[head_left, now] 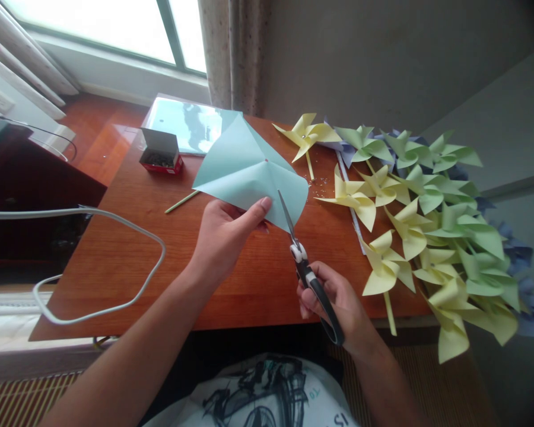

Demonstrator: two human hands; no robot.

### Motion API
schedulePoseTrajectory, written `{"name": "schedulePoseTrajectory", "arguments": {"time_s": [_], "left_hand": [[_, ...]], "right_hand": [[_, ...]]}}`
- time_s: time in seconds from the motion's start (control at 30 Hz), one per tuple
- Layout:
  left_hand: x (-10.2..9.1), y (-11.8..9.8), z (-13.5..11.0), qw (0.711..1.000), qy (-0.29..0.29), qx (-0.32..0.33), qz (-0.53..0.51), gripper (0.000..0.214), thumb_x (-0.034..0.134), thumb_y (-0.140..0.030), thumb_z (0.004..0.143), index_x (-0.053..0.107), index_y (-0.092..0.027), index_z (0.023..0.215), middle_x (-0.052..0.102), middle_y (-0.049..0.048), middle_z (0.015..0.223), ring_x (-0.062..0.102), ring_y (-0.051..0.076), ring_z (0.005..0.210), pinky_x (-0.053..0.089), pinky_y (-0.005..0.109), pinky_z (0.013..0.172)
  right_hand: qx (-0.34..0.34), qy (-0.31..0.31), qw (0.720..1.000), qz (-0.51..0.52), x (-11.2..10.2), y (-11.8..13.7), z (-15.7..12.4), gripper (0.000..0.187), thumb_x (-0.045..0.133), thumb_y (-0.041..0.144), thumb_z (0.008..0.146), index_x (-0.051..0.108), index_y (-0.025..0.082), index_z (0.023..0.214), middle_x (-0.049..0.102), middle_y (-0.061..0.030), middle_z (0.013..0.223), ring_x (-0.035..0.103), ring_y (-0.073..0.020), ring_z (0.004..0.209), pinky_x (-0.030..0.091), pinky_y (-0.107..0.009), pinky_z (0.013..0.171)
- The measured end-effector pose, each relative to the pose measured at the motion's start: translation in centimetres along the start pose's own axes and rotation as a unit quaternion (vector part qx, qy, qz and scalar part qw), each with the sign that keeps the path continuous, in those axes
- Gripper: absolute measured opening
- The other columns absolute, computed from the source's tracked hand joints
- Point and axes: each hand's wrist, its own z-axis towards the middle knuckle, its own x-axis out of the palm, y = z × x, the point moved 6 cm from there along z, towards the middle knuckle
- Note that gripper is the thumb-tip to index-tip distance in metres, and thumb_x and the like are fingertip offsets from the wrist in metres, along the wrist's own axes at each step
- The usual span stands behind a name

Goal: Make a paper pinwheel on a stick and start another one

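My left hand (225, 237) pinches the lower edge of a light blue paper sheet (249, 169), which is folded into a curved pinwheel-like shape and held above the wooden table (129, 237). My right hand (333, 299) grips black-handled scissors (305, 267). Their blades point up and away, and the tips are in the paper's lower right edge.
Several finished yellow, green and purple paper pinwheels (427, 219) are heaped along the table's right side. A small open red box (161, 153) and a stack of blue paper (182, 121) lie at the back. A thin green stick (181, 202) and a white cable (115, 261) are on the left.
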Motion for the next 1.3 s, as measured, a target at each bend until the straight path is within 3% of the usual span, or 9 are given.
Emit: {"name": "schedulePoseTrajectory", "arguments": {"time_s": [0.8, 1.3], "left_hand": [[0.23, 0.21, 0.0, 0.998, 0.032, -0.012, -0.056, 0.015, 0.083, -0.027, 0.077, 0.076, -0.014, 0.079, 0.074, 0.0024, 0.074, 0.063, 0.012, 0.062, 0.052, 0.02, 0.057], [0.32, 0.73, -0.06, 0.998, 0.055, -0.025, -0.026, 0.016, 0.082, -0.03, 0.079, 0.074, -0.015, 0.077, 0.073, 0.0015, 0.072, 0.062, 0.012, 0.062, 0.051, 0.022, 0.059]], "right_hand": [[-0.011, 0.0, 1.0, 0.023, 0.02, -0.31, -0.02, 0.042, 0.081, 0.052, 0.078, 0.056, 0.019, 0.085, 0.057, 0.005, 0.065, 0.055, -0.0076, 0.049, 0.04, -0.019, 0.048], [-0.022, 0.05, 0.997, 0.057, 0.53, -0.56, 0.25, 0.046, 0.077, 0.057, 0.08, 0.053, 0.019, 0.089, 0.051, 0.0038, 0.07, 0.052, -0.0096, 0.056, 0.04, -0.023, 0.053]]}}
